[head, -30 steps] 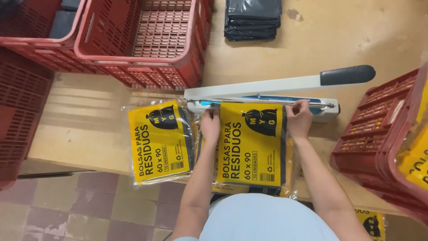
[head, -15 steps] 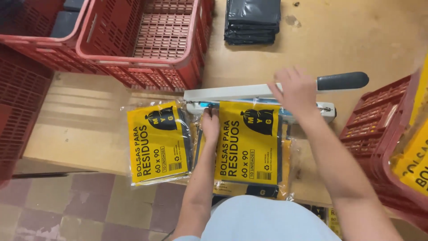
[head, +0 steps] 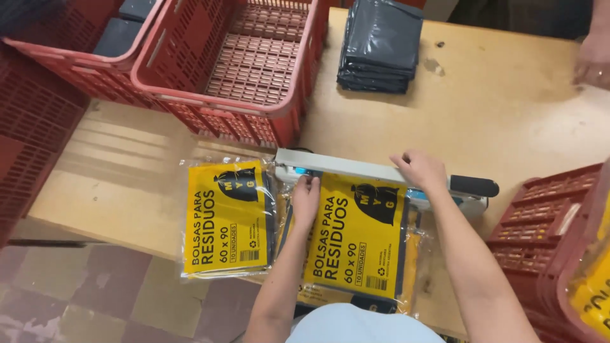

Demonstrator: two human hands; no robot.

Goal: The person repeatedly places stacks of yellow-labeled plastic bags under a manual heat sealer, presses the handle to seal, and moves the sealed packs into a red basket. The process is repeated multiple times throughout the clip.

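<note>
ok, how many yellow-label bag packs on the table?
2. One yellow pack lies left of the left hand. The other yellow pack sits under the sealer arm, which the right hand presses. More may lie stacked beneath it.

I count two yellow packs (head: 229, 219) (head: 359, 238) at lower centre of the frame. One sealer bar (head: 356, 168) at centre. One stack of black bags (head: 380, 46) at top centre. Red crates: three at upper left (head: 254, 70) (head: 95, 44) (head: 32, 140), two at lower right (head: 540, 228) (head: 588, 279). One co-worker's hand (head: 594, 60) at upper right. One wooden table (head: 508, 114).
</note>
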